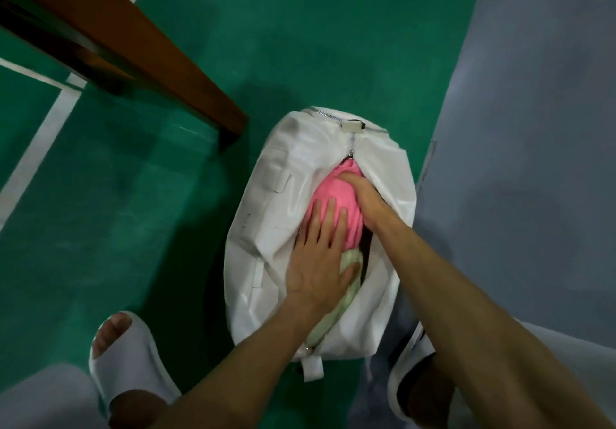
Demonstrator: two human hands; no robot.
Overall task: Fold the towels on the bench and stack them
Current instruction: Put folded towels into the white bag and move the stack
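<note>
One pink towel (328,188) half-hidden in bag (266,202), right hand (363,195) — fingers buried

One wide-angle camera worn on the head looks almost straight down at the green floor (300,28), close above a white bag (266,228) within arm's reach. The worktop (133,45) end crosses the upper left corner. The left sandal (130,355) and right sandal (413,362) sit at the bottom edge.

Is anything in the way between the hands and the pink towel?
No. Both the left hand and the right hand touch the pink towel through the unzipped opening of the white bag. The bag's sides hug the towel, though.
</note>
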